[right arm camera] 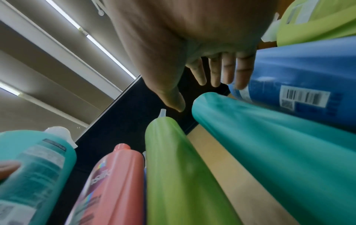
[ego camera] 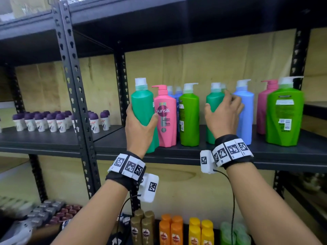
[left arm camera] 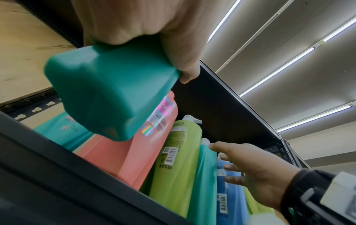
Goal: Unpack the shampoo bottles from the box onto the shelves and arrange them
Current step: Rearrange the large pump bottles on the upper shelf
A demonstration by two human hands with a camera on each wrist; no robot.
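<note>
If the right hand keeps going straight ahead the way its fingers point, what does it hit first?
Most likely the teal bottle standing on the shelf: the open right hand is already at it, fingers spread toward the gap beside the blue bottle. Whether it touches yet is unclear.

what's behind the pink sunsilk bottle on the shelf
Two blue bottles stand behind the pink bottle; only their tops and an edge show, the rest is covered.
</note>
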